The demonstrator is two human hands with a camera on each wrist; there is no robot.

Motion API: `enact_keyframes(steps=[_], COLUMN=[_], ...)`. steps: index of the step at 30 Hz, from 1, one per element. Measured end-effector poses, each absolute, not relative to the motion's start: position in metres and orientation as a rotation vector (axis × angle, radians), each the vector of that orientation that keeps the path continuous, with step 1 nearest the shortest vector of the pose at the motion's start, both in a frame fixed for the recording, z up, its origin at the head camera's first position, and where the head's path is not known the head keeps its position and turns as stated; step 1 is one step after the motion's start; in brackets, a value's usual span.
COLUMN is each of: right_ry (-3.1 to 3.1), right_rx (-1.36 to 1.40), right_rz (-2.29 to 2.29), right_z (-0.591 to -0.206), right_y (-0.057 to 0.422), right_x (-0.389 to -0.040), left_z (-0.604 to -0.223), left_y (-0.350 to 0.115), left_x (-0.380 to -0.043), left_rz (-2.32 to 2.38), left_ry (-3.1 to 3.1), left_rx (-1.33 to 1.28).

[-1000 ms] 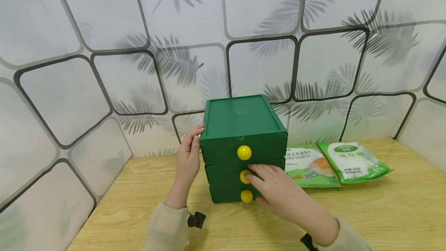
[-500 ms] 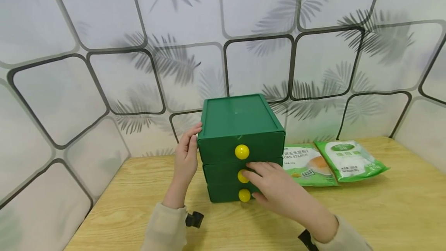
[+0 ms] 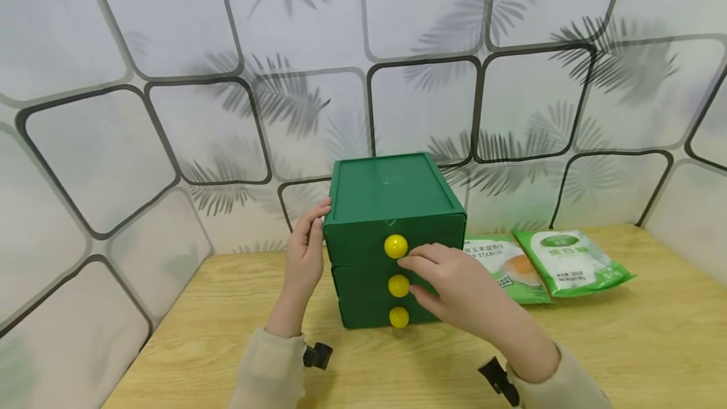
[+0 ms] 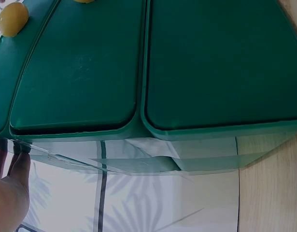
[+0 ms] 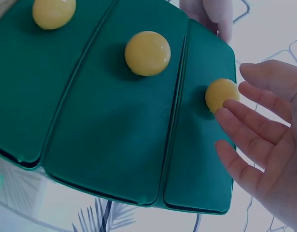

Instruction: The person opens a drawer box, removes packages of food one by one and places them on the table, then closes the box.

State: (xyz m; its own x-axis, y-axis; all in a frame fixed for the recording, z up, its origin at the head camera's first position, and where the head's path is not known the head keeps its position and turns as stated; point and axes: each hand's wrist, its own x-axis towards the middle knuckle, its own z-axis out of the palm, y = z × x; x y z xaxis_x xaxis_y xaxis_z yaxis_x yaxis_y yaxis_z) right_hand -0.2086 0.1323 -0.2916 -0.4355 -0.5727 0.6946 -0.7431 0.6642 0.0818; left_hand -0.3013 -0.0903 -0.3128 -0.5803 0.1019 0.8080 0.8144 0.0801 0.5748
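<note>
A green cabinet (image 3: 389, 188) holds three stacked drawers, each with a round yellow knob, and all of them look closed. Against the cabinet's upper left side, my left hand (image 3: 305, 251) rests with its fingers extended; the left wrist view catches part of this hand (image 4: 13, 193) at the clear side wall. My right hand (image 3: 457, 286) is in front of the drawers, fingertips close to the top knob (image 3: 396, 246). The middle knob (image 3: 399, 286) and bottom knob (image 3: 399, 317) are uncovered. Seen from the right wrist, the fingers (image 5: 247, 133) are loosely spread beside the top knob (image 5: 221, 94).
A corn starch bag (image 3: 505, 270) lies right of the cabinet, partly hidden by the cabinet and my right hand. Beside it is another green and white bag (image 3: 573, 264). The wooden table (image 3: 187, 346) meets a patterned wall covering (image 3: 312, 118) at the back.
My right hand has moved up from the middle knob toward the top knob, leaving the middle knob uncovered. The left hand stays against the cabinet's side.
</note>
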Motion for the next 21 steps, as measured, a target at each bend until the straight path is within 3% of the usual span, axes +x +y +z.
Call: enact_keyframes(steps=[21], right_ry=[-2.483], right_rx=[1.120], right_rz=[0.341], right_z=[-0.295], right_y=[0.128], right_x=[-0.212], left_z=[-0.312], left_y=[-0.090], left_x=[-0.304], left_rz=[-1.541], left_ry=[-1.772], left_rx=[-0.901])
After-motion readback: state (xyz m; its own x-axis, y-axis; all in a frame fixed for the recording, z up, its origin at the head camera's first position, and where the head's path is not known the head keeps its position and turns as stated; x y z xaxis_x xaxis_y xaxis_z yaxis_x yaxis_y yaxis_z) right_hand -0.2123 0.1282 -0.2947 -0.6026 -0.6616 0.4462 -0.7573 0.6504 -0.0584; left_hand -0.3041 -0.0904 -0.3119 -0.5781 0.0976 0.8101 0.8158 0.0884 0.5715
